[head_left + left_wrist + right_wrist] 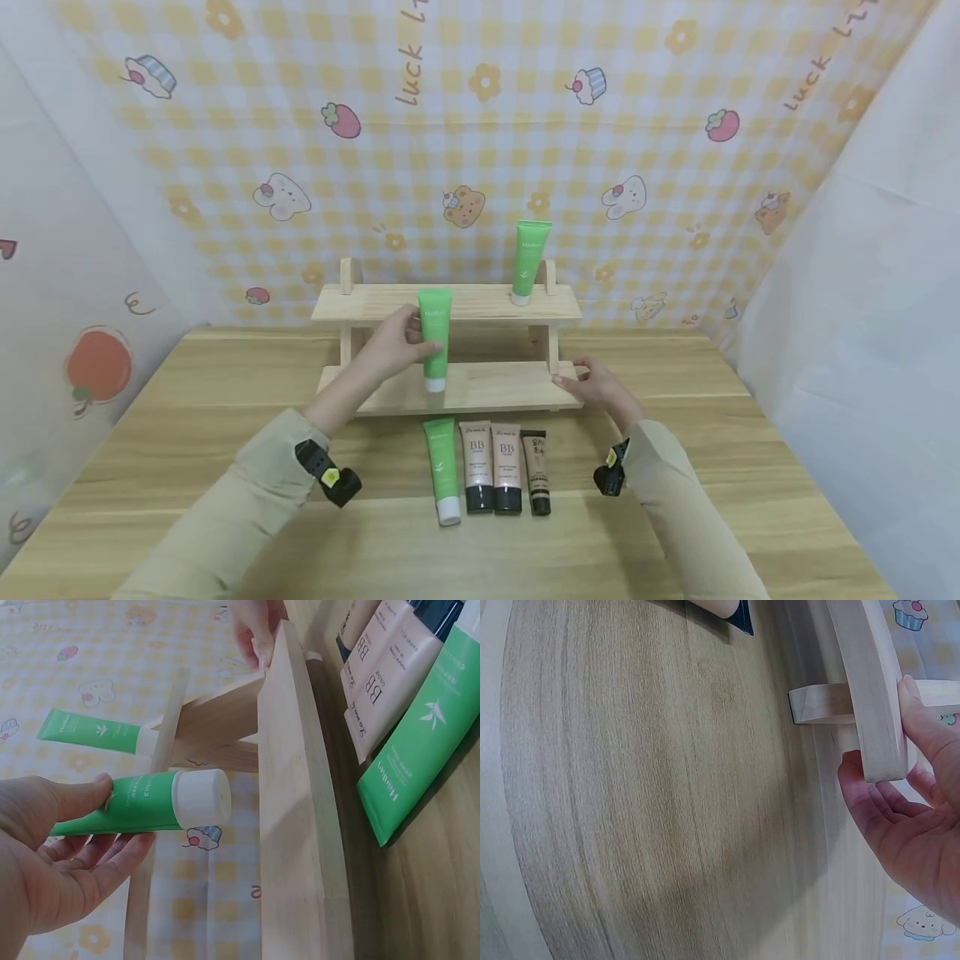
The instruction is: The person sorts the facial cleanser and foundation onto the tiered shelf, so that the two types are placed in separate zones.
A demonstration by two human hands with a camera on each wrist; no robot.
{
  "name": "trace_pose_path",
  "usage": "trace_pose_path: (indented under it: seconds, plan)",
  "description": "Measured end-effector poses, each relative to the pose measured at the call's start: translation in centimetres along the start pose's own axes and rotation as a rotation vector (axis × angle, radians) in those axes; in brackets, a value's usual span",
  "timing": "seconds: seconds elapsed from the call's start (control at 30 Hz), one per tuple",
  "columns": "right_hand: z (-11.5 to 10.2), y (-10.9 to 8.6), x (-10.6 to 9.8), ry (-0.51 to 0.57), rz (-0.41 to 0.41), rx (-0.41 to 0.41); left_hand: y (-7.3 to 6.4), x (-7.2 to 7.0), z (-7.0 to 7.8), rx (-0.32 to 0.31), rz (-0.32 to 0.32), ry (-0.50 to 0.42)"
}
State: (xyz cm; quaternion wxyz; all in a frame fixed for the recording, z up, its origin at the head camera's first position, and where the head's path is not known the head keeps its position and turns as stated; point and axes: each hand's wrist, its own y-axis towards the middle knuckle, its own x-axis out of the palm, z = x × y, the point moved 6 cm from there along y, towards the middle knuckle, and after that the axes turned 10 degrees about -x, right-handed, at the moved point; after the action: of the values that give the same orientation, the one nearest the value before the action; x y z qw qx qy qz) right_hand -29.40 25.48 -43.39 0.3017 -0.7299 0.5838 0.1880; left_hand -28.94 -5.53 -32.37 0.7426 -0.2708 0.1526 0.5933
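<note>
My left hand (392, 343) holds a green squeeze tube (435, 321) upright with its white cap down, thumb on one side and fingers on the other. In the left wrist view the white cap (201, 799) hangs free, apart from the boards. The tube is in front of the upper tier of a two-tier wooden shelf (480, 390), over the lower board. At the right end of that lower board, my right hand (600, 390) grips the wood, thumb above and fingers below. A second green tube (529, 260) stands cap-down on the right of the upper tier.
On the table in front of the shelf lie another green tube (443, 467), two pink BB cream tubes (477, 458) with black caps, and a slimmer beige tube (536, 467). A checked cloth (480, 150) hangs behind, and white cloth (862, 292) closes the right side.
</note>
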Motion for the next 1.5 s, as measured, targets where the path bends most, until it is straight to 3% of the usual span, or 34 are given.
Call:
trace_pose_path:
  seconds: [0.47, 1.5]
  plan:
    - [0.1, 0.1, 0.1, 0.003, 0.006, 0.012, 0.8, -1.0, 0.5, -0.012, 0.037, 0.021]
    - [0.0, -0.1, -0.1, 0.019, 0.007, 0.004, 2.5, -1.9, 3.2, 0.074, 0.068, 0.008]
